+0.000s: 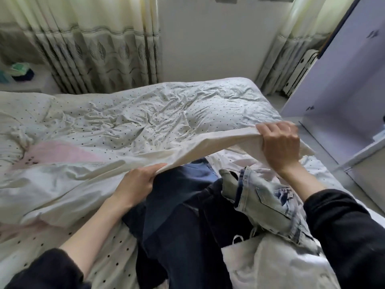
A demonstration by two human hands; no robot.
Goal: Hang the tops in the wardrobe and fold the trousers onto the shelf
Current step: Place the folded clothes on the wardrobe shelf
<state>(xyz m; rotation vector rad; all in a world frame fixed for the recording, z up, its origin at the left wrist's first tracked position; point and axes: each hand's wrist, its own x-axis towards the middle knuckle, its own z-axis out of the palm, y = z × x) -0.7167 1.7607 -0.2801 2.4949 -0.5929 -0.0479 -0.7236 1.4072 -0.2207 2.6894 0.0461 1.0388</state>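
Right hand (pixel 278 146): fingers curled over the raised far edge of a cream garment (pixel 187 149), thumb side beneath, gripping it clear of the bed; dark sleeve (pixel 341 232) pushed back to mid-forearm.

Left hand (pixel 138 180): thumb on top and fingers under the near edge of the same cream garment, pinching the fold; forearm bare, dark cuff at the lower left.

Cream garment: stretched between the two hands, sloping up from left to right; its left portion trails down flat onto the bedcover; whether it is a top or trousers cannot be told.

Dark navy trousers (pixel 177 226): heaped directly under the lifted cloth, running toward the near edge of the frame, partly beneath the left wrist.

Blue garment (pixel 198 170): a patch showing just beyond the navy heap, under the cream edge.

Light-wash denim garment (pixel 268 205): crumpled, just right of the navy trousers, below the right forearm, touching them.

White garment (pixel 270 261): bunched at the near right, under the denim.

Bedcover (pixel 135 113): pale with small dark dots, creased, a pink patch at left.

Wardrobe (pixel 343 90): lilac, far right, door standing open, well apart from the clothes.

Curtains (pixel 100 49): cream with grey leaf border, behind the bed.
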